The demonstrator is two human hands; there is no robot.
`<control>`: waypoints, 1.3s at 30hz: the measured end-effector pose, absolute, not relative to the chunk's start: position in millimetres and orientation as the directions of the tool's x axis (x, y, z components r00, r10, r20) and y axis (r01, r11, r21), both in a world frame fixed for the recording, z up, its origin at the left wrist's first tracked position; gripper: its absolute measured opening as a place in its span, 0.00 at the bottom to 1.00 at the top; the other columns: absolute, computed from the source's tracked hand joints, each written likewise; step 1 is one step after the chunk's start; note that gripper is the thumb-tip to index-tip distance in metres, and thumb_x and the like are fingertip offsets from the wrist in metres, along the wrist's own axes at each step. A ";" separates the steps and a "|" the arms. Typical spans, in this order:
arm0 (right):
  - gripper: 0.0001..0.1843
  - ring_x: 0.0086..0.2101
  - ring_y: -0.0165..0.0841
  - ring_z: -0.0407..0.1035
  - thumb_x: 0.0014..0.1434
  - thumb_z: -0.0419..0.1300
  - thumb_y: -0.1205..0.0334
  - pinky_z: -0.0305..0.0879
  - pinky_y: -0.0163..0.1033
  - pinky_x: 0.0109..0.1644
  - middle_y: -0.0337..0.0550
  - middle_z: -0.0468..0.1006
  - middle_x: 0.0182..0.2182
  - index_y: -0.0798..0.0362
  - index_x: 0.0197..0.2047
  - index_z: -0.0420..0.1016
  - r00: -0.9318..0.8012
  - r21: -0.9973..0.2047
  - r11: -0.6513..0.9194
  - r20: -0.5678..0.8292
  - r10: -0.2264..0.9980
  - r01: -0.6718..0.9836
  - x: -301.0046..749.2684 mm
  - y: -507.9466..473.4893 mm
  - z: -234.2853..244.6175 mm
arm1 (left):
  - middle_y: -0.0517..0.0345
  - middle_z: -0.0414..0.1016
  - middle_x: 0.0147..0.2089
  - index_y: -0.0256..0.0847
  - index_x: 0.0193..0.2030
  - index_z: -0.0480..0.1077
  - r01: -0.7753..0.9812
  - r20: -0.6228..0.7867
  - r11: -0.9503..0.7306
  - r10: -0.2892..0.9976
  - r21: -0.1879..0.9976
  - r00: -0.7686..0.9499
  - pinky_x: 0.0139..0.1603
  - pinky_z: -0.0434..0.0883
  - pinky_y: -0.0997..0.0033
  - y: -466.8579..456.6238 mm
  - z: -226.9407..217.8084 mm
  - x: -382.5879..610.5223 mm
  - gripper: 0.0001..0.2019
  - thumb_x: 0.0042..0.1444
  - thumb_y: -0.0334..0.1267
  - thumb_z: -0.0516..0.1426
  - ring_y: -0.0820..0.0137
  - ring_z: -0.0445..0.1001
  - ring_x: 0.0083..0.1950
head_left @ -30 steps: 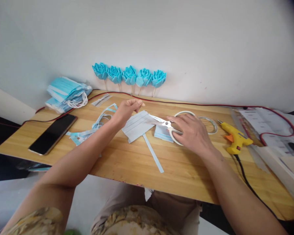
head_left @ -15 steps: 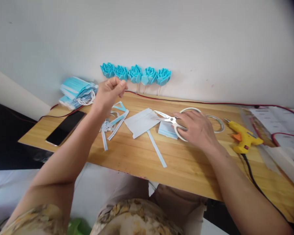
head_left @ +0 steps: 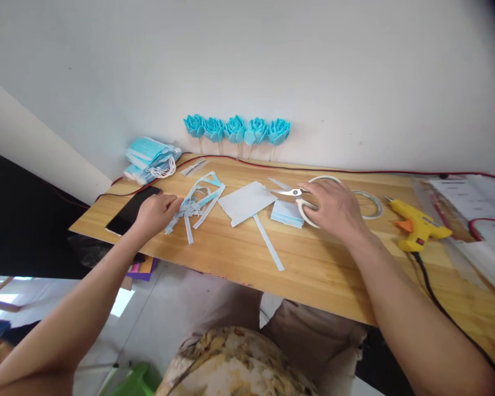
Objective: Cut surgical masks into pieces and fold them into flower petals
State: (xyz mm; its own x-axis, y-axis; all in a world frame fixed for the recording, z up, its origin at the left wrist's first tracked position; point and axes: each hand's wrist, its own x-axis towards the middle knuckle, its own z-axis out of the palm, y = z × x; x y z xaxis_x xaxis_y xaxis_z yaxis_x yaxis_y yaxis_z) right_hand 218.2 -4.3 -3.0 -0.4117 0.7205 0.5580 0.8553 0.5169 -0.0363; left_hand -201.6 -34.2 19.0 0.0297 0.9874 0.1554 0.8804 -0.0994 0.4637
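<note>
My right hand (head_left: 334, 206) grips white-handled scissors (head_left: 296, 192), whose blades stand apart and point left over the table. Below the blades lie a whitish cut sheet (head_left: 247, 202) and a folded stack of light blue pieces (head_left: 287, 213). A single pale strip (head_left: 269, 242) reaches from under the sheet towards the front edge. My left hand (head_left: 159, 213), fingers curled together, is beside a heap of blue and white cut strips (head_left: 193, 207). Whether it holds anything is hidden. Behind it lies a black phone (head_left: 132, 212), partly covered by the hand.
Several blue flowers on sticks (head_left: 236, 130) lean against the wall. Blue face masks (head_left: 150, 157) are piled at the back left, near thin strips (head_left: 193, 166). On the right are a tape roll (head_left: 369, 204) and a yellow glue gun (head_left: 418, 225). A red-black cable (head_left: 305, 169) runs along the back.
My left hand has dropped from in front of the flowers to the left side of the strip heap. The scissors' blades have spread wider in my right hand. The view has shifted slightly.
</note>
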 end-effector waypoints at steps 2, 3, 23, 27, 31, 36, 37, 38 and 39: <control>0.21 0.44 0.47 0.71 0.57 0.58 0.61 0.63 0.49 0.46 0.50 0.80 0.43 0.52 0.54 0.74 -0.406 -0.041 0.513 0.560 0.722 0.857 219.2 -3.7 -3.0 | 0.53 0.76 0.34 0.42 0.30 0.73 0.906 0.190 -0.263 0.959 0.332 0.209 0.42 0.64 0.67 -33.2 17.9 -209.0 0.12 0.57 0.41 0.51 0.63 0.72 0.40; 0.21 0.45 0.46 0.71 0.57 0.58 0.61 0.63 0.49 0.46 0.50 0.80 0.44 0.52 0.54 0.74 -0.404 -0.041 0.512 0.561 0.722 0.858 219.6 -3.6 -2.6 | 0.51 0.77 0.43 0.43 0.37 0.75 0.904 0.219 -0.326 0.937 0.275 0.272 0.48 0.65 0.64 -32.5 18.1 -211.6 0.12 0.57 0.41 0.51 0.60 0.73 0.47; 0.22 0.41 0.42 0.75 0.55 0.64 0.56 0.69 0.47 0.44 0.46 0.81 0.43 0.50 0.53 0.74 -0.142 -0.550 0.473 0.537 0.831 0.688 213.5 -6.4 -0.8 | 0.60 0.68 0.22 0.40 0.25 0.69 0.741 0.193 -0.250 0.967 0.623 0.164 0.30 0.61 0.71 -6.5 32.7 -109.7 0.21 0.63 0.48 0.47 0.71 0.67 0.26; 0.23 0.37 0.37 0.74 0.52 0.65 0.53 0.70 0.43 0.41 0.40 0.78 0.37 0.47 0.52 0.73 0.010 -0.875 0.381 0.402 0.916 0.299 211.8 -8.1 6.7 | 0.51 0.78 0.34 0.40 0.32 0.75 0.853 0.136 -0.400 0.917 0.335 0.376 0.41 0.65 0.69 19.8 26.5 -79.0 0.17 0.61 0.42 0.48 0.64 0.73 0.39; 0.22 0.30 0.32 0.71 0.52 0.64 0.50 0.69 0.40 0.35 0.37 0.73 0.32 0.46 0.50 0.73 0.076 -0.950 0.309 0.311 0.947 0.038 211.5 -9.3 14.9 | 0.39 0.78 0.42 0.35 0.37 0.77 0.945 0.003 -0.327 0.945 0.016 0.327 0.44 0.66 0.61 44.1 20.1 -58.1 0.19 0.61 0.41 0.47 0.54 0.75 0.45; 0.27 0.27 0.31 0.67 0.49 0.66 0.45 0.69 0.39 0.33 0.36 0.70 0.30 0.45 0.50 0.70 0.033 -0.964 0.224 0.221 0.975 -0.143 208.9 -11.9 20.6 | 0.41 0.79 0.43 0.37 0.39 0.76 0.960 -0.084 -0.270 0.958 0.075 0.276 0.43 0.66 0.64 61.8 13.0 -52.0 0.12 0.56 0.39 0.53 0.56 0.75 0.45; 0.28 0.27 0.30 0.66 0.48 0.67 0.44 0.68 0.39 0.31 0.36 0.70 0.29 0.46 0.49 0.70 0.020 -0.964 0.207 0.206 0.978 -0.166 208.4 -12.5 20.9 | 0.43 0.79 0.43 0.38 0.37 0.76 0.956 -0.075 -0.275 0.956 0.098 0.283 0.42 0.66 0.65 62.6 13.6 -53.6 0.11 0.55 0.38 0.53 0.58 0.75 0.44; 0.29 0.27 0.30 0.66 0.47 0.68 0.43 0.67 0.38 0.30 0.36 0.71 0.29 0.46 0.49 0.70 0.006 -0.963 0.193 0.196 0.981 -0.188 208.0 -13.1 21.0 | 0.45 0.79 0.42 0.38 0.35 0.75 0.951 -0.060 -0.279 0.956 0.132 0.289 0.41 0.65 0.66 62.3 15.6 -56.2 0.10 0.54 0.38 0.54 0.59 0.75 0.43; 0.29 0.27 0.30 0.67 0.46 0.68 0.42 0.67 0.38 0.30 0.36 0.71 0.30 0.46 0.48 0.70 -0.009 -0.961 0.184 0.190 0.982 -0.207 207.6 -13.8 21.2 | 0.47 0.79 0.41 0.39 0.34 0.75 0.940 -0.039 -0.283 0.955 0.190 0.295 0.40 0.65 0.67 60.8 18.9 -59.3 0.08 0.53 0.38 0.55 0.60 0.74 0.42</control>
State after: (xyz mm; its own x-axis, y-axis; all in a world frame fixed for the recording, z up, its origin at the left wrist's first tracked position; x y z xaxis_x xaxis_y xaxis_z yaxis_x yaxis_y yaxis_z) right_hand 207.6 -13.8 21.2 -0.0089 0.9817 0.1903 -0.2070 0.1844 -0.9608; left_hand -59.3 60.8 18.9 0.2952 0.9547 -0.0388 0.9401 -0.2829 0.1903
